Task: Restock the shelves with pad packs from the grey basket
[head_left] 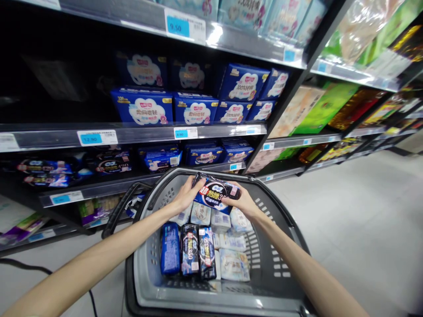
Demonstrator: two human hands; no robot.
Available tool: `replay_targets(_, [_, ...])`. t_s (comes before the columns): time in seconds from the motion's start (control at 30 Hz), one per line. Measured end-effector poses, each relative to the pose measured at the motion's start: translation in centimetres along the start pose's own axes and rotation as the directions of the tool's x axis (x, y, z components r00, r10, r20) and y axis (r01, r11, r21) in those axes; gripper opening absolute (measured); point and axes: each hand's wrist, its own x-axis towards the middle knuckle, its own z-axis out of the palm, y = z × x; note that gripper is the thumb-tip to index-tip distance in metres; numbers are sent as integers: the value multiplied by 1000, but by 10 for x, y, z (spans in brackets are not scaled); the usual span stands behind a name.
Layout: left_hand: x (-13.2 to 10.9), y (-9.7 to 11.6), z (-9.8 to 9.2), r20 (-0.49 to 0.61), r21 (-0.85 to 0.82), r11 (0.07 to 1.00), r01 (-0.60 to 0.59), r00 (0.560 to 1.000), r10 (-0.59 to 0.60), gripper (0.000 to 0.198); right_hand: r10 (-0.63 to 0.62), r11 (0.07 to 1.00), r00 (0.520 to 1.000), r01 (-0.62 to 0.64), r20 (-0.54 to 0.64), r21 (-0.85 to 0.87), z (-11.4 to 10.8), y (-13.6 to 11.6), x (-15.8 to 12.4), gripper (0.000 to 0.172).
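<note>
Between my two hands is a dark blue and black pack of sanitary pads (214,193), held level over the far part of a grey shopping basket (274,290). My left hand (185,193) grips the pack's left end, thumb on top. On its right end my right hand (243,200) is closed, thumb across the front. Inside the basket, below the hands, stand a blue pack (170,248) and two black packs, one (190,251) beside the other (207,253). Several pale packs (234,265) lie to their right and behind them.
Shelves ahead carry blue packs (147,108) with price tags (97,138); dark packs (46,171) lie on a lower shelf at left. The basket's black handle (122,207) sticks out left. A black cable (29,266) runs over the floor. Pale floor (363,207) stretches to the right.
</note>
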Motion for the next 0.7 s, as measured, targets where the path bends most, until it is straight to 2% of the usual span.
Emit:
replay_targets(0.13, [-1, -3, 2, 37, 148, 974, -169, 986, 165, 66, -238, 946, 970, 219, -55, -238, -1, 1, 1, 62])
replay_targets(0.27, [1, -11, 4, 67, 297, 895, -334, 942, 329, 63, -391, 884, 920, 370, -19, -286, 1, 7, 2, 54])
replay_targets(0.43, [1, -14, 2, 123, 348, 846, -403, 915, 385, 56, -505, 795, 863, 475, 23, -379, 3, 9, 0, 47])
replay_targets(0.6, [-1, -11, 0, 187, 361, 816, -452, 892, 411, 52, -645, 578, 748, 612, 158, -540, 5, 5, -1, 49])
replay_targets(0.7, [0, -13, 1, 182, 360, 810, -463, 887, 425, 53, -671, 507, 715, 636, 198, -581, 5, 4, -1, 48])
